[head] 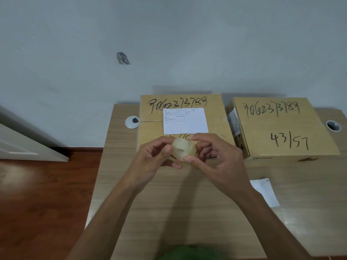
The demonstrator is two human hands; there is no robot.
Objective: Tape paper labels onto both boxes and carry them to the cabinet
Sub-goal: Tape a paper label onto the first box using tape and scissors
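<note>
Right above the near middle of the wooden bench (pixel 169 203), both hands hold a roll of clear tape (pixel 183 149) between them. The left hand (pixel 150 162) curls its fingers round the roll's left side, thumb pressed against the rim; the right hand (pixel 217 160) pinches the right side, with its thumb on the lower edge and its fingers arched over the top. The roll's hole faces the camera, tilted slightly.

Just behind the hands stands the left cardboard box (pixel 150 132), with a handwritten number along its far edge. A white paper label (pixel 187 121) lies flat on its top, printed text at the upper left; whether any tape holds it cannot be told. Beside it to the right, apart by a narrow gap, sits the right cardboard box (pixel 277 126), marked with the same number and "43/57", its top bare of paper. A second paper label (pixel 266 192) lies on the bench in front of that box, near the right forearm.

A round cable grommet (pixel 131 121) sits in the bench left of the first box, another grommet (pixel 333 125) at the far right. Reddish wooden floor (pixel 37 203) shows to the left.
</note>
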